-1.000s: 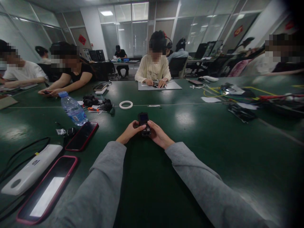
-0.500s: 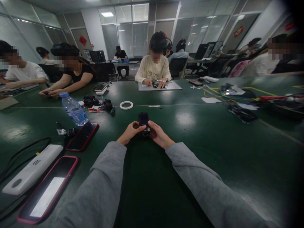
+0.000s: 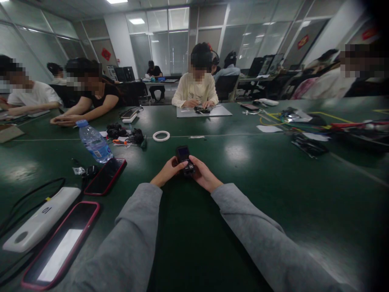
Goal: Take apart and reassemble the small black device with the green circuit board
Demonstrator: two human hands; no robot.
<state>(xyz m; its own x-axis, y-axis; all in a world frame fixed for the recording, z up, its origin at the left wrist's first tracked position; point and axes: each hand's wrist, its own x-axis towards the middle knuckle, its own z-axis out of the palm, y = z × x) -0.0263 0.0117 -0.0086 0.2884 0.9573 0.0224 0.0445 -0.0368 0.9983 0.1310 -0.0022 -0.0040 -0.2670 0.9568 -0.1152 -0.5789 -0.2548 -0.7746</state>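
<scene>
A small black device (image 3: pixel 184 158) with a little screen stands between my two hands on the green table (image 3: pixel 258 174). My left hand (image 3: pixel 165 172) grips its left side, thumb on the front. My right hand (image 3: pixel 204 174) is closed on its lower right side. Both forearms, in grey sleeves, rest on the table. The device tilts slightly to the left.
At my left lie two phones in pink cases (image 3: pixel 105 176) (image 3: pixel 60 243), a white power bank (image 3: pixel 39 221), a water bottle (image 3: pixel 93 141), a white ring (image 3: pixel 161 135) and black parts (image 3: pixel 126 133). Cables and tools (image 3: pixel 306 121) clutter the right. Other people sit around the table.
The device has tipped slightly to the left in my hands. The person opposite has shifted their hands on the grey mat. My view has dropped a little.
</scene>
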